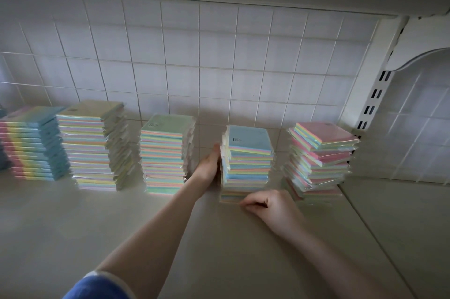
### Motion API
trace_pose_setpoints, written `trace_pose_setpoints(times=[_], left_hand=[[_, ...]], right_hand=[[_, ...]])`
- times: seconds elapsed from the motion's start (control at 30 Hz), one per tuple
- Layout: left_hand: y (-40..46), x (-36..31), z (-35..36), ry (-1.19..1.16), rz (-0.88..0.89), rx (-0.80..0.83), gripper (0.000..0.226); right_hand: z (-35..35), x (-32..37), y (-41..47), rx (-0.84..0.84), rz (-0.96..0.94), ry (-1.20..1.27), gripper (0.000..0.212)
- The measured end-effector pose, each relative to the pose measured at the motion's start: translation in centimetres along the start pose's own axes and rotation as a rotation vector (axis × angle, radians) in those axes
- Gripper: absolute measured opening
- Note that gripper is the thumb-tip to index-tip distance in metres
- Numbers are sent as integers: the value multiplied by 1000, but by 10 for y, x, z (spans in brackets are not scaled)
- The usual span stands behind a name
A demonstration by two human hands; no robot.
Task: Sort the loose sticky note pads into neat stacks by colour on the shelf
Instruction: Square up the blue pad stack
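Blue sleeve (97, 286) at the bottom edge, my left arm running up from it.

Shelf (219, 250): pale, wide, wire grid panel (194, 55) behind, slotted bracket (375, 94) at far right.

Progress, as I judge it: nearly done. Five stacks stand in a row along the back. No loose pads visible on the shelf front. From the left: a blue-topped stack (36, 145) leaning and fanned; a tall yellow-topped stack (92, 145), back edge ragged; a green-topped stack (165, 152), fairly square; the blue stack (248, 160) I am working; a pink stack (319, 157), twisted, pads skewed.

What is left: squaring up. The pink one needs it most, then the far-left one.

Left hand (210, 164): fingers straight, flat against the blue stack's left side, steadying it.

Right hand (265, 203): fingers curled at the stack's front bottom corner, touching the lowest pad (231, 197), which juts forward. Whether I pinch it, I cannot tell.

Hazard: green stack just beside my left wrist.
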State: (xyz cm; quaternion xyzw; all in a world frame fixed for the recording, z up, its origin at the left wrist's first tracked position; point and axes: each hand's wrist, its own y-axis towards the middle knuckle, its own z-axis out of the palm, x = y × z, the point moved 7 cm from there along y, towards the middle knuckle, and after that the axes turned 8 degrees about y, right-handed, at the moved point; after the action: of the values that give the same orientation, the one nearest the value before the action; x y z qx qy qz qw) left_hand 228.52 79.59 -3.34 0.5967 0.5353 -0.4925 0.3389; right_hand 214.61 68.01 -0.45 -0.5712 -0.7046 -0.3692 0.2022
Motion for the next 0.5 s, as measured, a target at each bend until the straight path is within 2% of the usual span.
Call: trace_pose_setpoints(times=[0.2,0.37,0.5], left_hand=[[-1,0,1,-25,8,-1,58],[-2,-1,2,-17,32,-14,61],[-6,-2,1,5,53,-40,59]], right_hand=[[0,-2,2,-19,3,12,18],[-1,-2,5,-29,12,36,19],[-4,-4,10,96,114,181,11]])
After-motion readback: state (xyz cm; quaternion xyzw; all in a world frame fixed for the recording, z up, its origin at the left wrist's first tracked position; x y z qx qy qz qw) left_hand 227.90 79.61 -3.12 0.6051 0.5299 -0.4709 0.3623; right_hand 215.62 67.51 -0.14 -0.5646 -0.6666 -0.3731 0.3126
